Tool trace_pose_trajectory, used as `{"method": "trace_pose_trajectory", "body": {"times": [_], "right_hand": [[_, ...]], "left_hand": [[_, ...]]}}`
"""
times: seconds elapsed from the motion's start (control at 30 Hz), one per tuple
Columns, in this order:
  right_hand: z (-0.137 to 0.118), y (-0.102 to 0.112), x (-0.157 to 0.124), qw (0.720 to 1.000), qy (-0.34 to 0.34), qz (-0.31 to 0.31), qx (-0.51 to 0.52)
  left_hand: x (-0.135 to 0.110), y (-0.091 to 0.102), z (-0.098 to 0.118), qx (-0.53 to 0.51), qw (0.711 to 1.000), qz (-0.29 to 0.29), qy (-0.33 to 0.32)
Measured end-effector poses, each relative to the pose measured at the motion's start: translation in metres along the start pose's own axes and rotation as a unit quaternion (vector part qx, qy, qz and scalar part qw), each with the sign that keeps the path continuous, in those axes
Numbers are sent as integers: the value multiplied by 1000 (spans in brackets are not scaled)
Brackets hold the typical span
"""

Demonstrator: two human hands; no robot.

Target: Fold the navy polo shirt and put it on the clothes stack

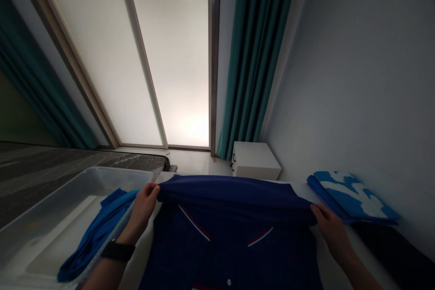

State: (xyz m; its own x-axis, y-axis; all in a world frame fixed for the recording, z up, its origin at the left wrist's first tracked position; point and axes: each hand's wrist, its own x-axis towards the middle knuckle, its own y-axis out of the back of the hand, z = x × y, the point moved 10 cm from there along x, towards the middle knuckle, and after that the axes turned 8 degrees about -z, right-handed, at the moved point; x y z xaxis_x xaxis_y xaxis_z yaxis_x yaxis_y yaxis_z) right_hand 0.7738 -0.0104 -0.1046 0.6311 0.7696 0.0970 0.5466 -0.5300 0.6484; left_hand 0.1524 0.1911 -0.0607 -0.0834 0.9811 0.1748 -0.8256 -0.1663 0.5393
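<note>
A dark navy polo shirt (231, 235) with white and red collar trim lies spread on a white table (326, 263) in front of me. My left hand (144, 206), with a black watch on the wrist, pinches the shirt's far left edge. My right hand (331, 229) grips the far right edge. The far part of the shirt is folded over toward me between both hands.
A clear plastic bin (61, 217) stands at the left with a bright blue garment (98, 231) hanging over its rim. A folded blue and white cloth (353, 195) lies at the right by the wall. A white cabinet (254, 161), teal curtains and frosted glass doors are behind.
</note>
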Motion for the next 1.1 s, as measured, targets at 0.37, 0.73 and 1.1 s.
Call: {"method": "trace_pose_trajectory", "body": {"times": [0.37, 0.73, 1.1], "right_hand": [[30, -32, -20, 945, -22, -132, -297], [23, -48, 8, 944, 5, -123, -307], [28, -52, 13, 946, -1, -115, -303]], "left_hand": [[-28, -20, -24, 273, 950, -148, 40], [16, -51, -12, 331, 925, -183, 25], [74, -68, -28, 289, 939, -157, 102]]}}
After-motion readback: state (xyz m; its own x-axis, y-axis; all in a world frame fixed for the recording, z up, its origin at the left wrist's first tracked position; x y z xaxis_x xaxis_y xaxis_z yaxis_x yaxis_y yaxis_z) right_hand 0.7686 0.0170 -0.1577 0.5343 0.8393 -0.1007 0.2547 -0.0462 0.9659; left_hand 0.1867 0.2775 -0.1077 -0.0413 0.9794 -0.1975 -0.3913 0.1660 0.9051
